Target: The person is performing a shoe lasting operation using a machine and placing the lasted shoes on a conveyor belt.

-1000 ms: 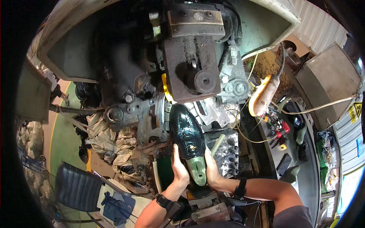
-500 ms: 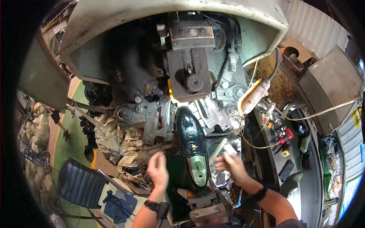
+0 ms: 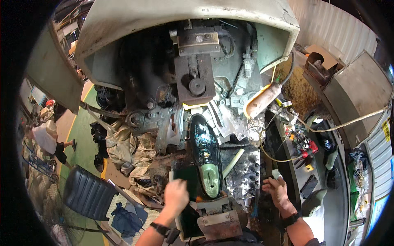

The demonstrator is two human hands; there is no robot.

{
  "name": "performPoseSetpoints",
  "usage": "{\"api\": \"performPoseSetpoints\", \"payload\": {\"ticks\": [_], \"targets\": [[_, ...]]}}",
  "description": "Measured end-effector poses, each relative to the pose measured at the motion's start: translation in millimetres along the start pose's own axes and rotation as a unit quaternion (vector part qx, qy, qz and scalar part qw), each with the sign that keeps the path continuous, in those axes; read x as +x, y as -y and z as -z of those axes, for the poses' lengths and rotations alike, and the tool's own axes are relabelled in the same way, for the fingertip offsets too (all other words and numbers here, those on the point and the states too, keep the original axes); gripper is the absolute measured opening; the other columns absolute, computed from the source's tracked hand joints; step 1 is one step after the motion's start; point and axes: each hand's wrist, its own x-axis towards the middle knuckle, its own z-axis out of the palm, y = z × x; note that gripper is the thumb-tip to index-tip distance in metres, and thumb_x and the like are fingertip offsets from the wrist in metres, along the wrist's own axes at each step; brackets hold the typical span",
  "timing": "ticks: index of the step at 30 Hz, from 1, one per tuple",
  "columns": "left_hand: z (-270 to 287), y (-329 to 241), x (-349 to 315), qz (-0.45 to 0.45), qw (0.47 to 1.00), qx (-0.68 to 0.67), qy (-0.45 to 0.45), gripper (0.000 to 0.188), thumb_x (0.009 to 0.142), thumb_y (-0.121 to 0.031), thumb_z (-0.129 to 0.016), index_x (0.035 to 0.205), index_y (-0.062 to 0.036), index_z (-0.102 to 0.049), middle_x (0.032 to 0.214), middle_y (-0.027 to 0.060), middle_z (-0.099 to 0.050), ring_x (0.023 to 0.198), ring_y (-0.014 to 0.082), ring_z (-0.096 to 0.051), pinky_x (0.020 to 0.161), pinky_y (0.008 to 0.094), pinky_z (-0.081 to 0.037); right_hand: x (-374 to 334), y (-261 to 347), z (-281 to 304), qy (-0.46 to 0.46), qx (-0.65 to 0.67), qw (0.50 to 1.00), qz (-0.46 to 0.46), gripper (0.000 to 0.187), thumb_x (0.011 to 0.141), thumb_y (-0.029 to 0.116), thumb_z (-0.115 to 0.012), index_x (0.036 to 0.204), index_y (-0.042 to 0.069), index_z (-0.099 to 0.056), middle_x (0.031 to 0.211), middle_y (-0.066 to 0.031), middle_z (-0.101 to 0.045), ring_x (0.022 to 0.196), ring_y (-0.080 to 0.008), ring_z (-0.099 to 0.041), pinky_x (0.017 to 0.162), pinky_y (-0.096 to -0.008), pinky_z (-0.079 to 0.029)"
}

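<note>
A glossy black shoe upper (image 3: 204,137) sits on a green shoe last (image 3: 211,180) in the middle, its toe pointing at the machine and the last's bare heel toward me. My left hand (image 3: 176,198) is left of the last's heel, fingers curled together, with nothing visible in them. Off to the right, apart from the last, my right hand (image 3: 277,192) holds a small white piece (image 3: 276,174) at its fingertips; its exact kind is unclear. Beside the upper's right edge a pale green strip (image 3: 233,163) stands out at a slant from the last.
Ahead rises the machine's dark ram (image 3: 194,78) under a pale hood (image 3: 188,12), with metal clamp arms (image 3: 166,127) on both sides. A lit lamp (image 3: 262,101) hangs at the right. The right bench carries a phone (image 3: 308,186) and red-handled tools (image 3: 310,148). A black chair (image 3: 88,190) stands left.
My right hand has moved right, away from the last, carrying the white piece. My left hand has dropped slightly toward me and to the right. The pale green strip remains beside the upper.
</note>
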Motion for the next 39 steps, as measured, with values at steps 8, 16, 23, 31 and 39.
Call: {"api": "performPoseSetpoints", "payload": {"ticks": [8, 16, 23, 31, 39], "targets": [[-100.4, -25.3, -94.7, 0.335, 0.895, -0.279, 0.091, 0.041, 0.08, -0.017, -0.073, 0.115, 0.0003, -0.061, 0.094, 0.0256, -0.068, 0.094, 0.0435, -0.067, 0.081, 0.05, -0.053, -21.6, -9.7, 12.5, 0.001, -0.003, 1.0, 0.031, 0.025, 0.095, 0.014, -0.067, 0.111, -0.004, -0.061, 0.099, -0.0134, -0.071, 0.081, -0.0207, -0.07, 0.073, -0.0337, -0.058], [-71.7, -60.1, -124.8, 0.451, 0.843, -0.274, 0.102, 0.05, 0.067, -0.025, -0.088, 0.102, 0.0046, -0.067, 0.087, 0.0177, -0.073, 0.083, 0.0213, -0.071, 0.074, 0.0391, -0.056, -27.9, 4.0, -20.6, 0.055, -0.003, 0.994, 0.092, 0.014, 0.099, 0.008, -0.062, 0.105, -0.004, -0.064, 0.097, -0.0116, -0.072, 0.082, -0.0177, -0.069, 0.077, -0.0313, -0.056], [174.2, -24.2, -55.8, 0.447, 0.703, -0.553, -0.004, 0.059, 0.072, -0.023, -0.08, 0.116, 0.0126, -0.06, 0.111, 0.0221, -0.071, 0.089, 0.0327, -0.072, 0.084, 0.0428, -0.059, -96.7, 30.8, -81.2, 0.126, -0.054, 0.951, 0.279, 0.011, 0.098, 0.006, -0.067, 0.107, -0.001, -0.065, 0.102, -0.0086, -0.073, 0.09, -0.0139, -0.068, 0.083, -0.0295, -0.054], [213.2, -111.4, 7.8, 0.148, 0.637, -0.749, 0.108, 0.081, 0.081, -0.034, -0.071, 0.144, 0.0062, -0.04, 0.118, 0.0279, -0.067, 0.108, 0.0398, -0.067, 0.098, 0.0508, -0.052, -175.0, 49.4, -154.3, 0.406, -0.084, 0.859, 0.302, 0.046, 0.096, 0.006, -0.07, 0.138, 0.003, -0.055, 0.136, -0.0128, -0.063, 0.124, -0.0204, -0.058, 0.104, -0.0374, -0.047], [174.1, -215.0, 30.5, 0.024, 0.502, -0.83, 0.242, 0.058, 0.099, -0.032, -0.061, 0.141, 0.0016, -0.041, 0.129, 0.0244, -0.063, 0.117, 0.029, -0.063, 0.101, 0.0403, -0.048, -231.1, 65.4, -74.1, 0.182, -0.011, 0.937, 0.299, 0.034, 0.096, 0.008, -0.071, 0.128, -0.003, -0.062, 0.106, -0.0025, -0.071, 0.096, -0.0075, -0.058, 0.084, -0.0254, -0.049]]}}
